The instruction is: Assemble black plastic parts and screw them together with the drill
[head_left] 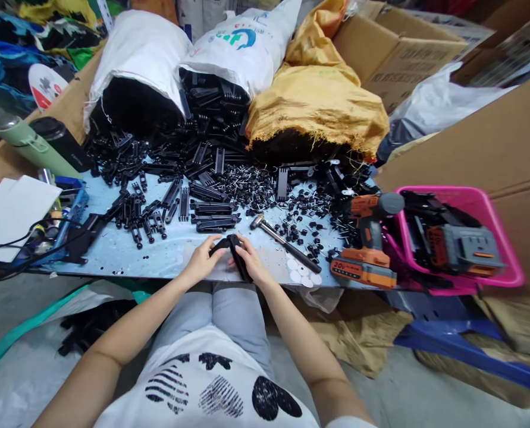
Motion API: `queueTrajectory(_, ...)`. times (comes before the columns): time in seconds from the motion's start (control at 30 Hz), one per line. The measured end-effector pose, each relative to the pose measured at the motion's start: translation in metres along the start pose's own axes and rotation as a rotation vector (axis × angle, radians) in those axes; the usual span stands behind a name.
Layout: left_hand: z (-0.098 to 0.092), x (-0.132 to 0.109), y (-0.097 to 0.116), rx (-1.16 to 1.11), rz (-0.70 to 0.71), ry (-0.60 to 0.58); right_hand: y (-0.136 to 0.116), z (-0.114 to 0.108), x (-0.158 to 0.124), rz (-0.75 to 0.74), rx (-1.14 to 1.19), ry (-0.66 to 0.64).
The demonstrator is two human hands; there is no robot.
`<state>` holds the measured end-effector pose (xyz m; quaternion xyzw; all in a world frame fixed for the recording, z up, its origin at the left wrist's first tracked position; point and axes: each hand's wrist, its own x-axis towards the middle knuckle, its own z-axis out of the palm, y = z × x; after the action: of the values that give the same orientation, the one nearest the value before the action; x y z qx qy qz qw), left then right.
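The person's white shirt (220, 380), printed with black shapes, and grey trousers (240, 309) are nearest. To the left, below table height, a pale sack (28, 362) with a green edge lies open around dark parts. Both hands are close together at the front edge of the blue table (166, 252), each closed on something black. The left hand (204, 260) grips a short black piece (220, 245) between thumb and fingers; the right hand (252, 261) is wrapped about a long black strip (239, 257), which slants between the hands. The two meet at the top, but I cannot tell whether they are joined.

Just right of the right hand lie some white discs (301, 272) and a hammer (287, 244), its head pointing away to the left. Further right, an orange and grey drill (368, 238) stands on its battery beside a pink basket (508, 255) of dark parts. At the far left, white paper (17, 217) rests on a blue tray (75, 217).

Beyond the hands, black strips (215, 215) lie stacked, with small pins (251, 185) heaped behind. Behind these are two open white sacks, a yellow sack (318, 104) and a cardboard box (389, 65).
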<state>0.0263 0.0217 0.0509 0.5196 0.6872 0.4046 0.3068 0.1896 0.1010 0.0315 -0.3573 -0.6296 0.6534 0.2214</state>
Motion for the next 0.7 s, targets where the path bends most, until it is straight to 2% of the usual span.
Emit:
queueTrajectory(0.07,0.001,-0.004,0.007,-0.011,0.059,0.015,-0.004,0.010,0.005,0.050,0.173,-0.043)
queueTrajectory(0.13,-0.001,-0.006,0.011,0.025,0.098,0.058,-0.008,0.012,0.007,0.011,0.195,-0.075)
queueTrajectory(0.33,-0.009,-0.012,0.013,0.181,0.176,0.044,-0.025,-0.015,0.004,-0.133,-0.147,-0.221)
queueTrajectory(0.4,-0.005,-0.014,0.019,0.145,0.209,0.103,-0.029,-0.013,0.001,-0.187,-0.172,-0.186)
queueTrajectory(0.57,0.016,-0.017,0.039,-0.027,0.245,0.450,-0.027,0.026,-0.007,-0.293,-0.103,0.062)
queueTrajectory(0.63,0.018,-0.015,0.042,-0.058,0.263,0.489,-0.024,0.038,-0.008,-0.312,-0.109,0.125)
queueTrajectory(0.7,0.011,-0.012,0.042,-0.051,0.294,0.438,-0.022,0.039,-0.007,-0.327,-0.129,0.124)
